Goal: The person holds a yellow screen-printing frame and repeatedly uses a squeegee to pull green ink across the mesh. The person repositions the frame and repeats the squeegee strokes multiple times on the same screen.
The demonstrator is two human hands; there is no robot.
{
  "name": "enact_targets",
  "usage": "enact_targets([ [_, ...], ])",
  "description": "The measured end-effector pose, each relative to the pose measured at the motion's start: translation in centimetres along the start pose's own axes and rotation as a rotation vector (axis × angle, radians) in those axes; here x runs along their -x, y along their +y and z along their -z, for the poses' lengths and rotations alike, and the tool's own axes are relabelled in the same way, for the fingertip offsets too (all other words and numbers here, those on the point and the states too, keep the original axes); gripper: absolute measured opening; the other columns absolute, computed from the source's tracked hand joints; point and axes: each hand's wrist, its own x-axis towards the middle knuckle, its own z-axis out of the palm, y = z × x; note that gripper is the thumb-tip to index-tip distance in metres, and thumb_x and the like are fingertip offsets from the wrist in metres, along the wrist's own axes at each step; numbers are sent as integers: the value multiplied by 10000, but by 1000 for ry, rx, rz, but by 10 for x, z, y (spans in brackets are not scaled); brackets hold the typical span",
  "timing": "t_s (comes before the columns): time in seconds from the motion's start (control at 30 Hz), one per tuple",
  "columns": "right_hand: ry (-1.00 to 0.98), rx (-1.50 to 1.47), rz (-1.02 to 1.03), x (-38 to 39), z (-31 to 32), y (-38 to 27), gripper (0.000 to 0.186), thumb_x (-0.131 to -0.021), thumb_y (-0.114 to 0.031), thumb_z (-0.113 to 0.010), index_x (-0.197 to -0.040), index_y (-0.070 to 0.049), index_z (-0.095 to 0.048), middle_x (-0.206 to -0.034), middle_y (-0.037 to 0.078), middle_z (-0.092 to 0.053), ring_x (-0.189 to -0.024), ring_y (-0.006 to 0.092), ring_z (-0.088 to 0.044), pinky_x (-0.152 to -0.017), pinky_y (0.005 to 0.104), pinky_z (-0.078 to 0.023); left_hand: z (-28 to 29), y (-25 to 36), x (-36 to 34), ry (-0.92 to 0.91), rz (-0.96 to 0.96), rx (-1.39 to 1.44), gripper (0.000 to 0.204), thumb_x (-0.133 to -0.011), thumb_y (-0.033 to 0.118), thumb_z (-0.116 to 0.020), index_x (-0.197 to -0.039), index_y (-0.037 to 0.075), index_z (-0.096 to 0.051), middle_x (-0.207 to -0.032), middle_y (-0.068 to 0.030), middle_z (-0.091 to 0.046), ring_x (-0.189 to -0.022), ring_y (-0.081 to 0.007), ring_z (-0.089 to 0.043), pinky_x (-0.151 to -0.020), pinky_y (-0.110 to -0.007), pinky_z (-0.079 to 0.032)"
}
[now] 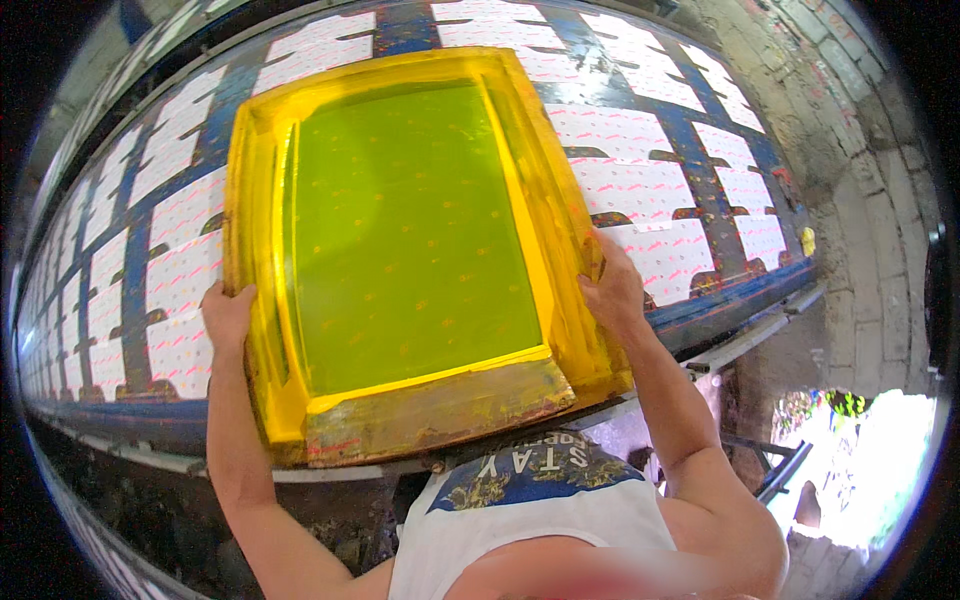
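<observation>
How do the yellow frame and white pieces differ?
The yellow frame surrounds a green panel; the white pieces carry pink marks. The frame looks larger than any single piece. The left hand and right hand grip the frame, while pieces lie on the table. Both look roughly rectangular.

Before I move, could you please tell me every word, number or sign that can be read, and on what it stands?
White shirt: pale lettering, not copied out here.
White pieces with pink marks: too small to read.
Yellow-framed screen: marks across it, too small to read.
</observation>
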Motion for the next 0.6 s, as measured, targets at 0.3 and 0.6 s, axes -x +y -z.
enact_targets([
  [0.3, -19, -59, 12, -14, 37, -5, 694, -831, -101, -857, -1498, -110, -668, -1331, 182, -751, -1245, 397, -713, -1091, 477, -575, 0, -14, -20, -67, 39, 227, 291, -823, 157, -841, -950, -96, -772, -798, -134, -750, -722, -243, -685, -711, -428, -548],
  [0.6, -57, -61, -13, -46, 92, 62, 662, -838, -138, -847, -1479, -130, -682, -1227, 183, -743, -1177, 408, -715, -1027, 508, -583, -9, 55, -14, -61, 28, 398, 179, -801, 114, -840, -860, -47, -790, -755, -87, -743, -649, -195, -645, -615, -399, -528],
])
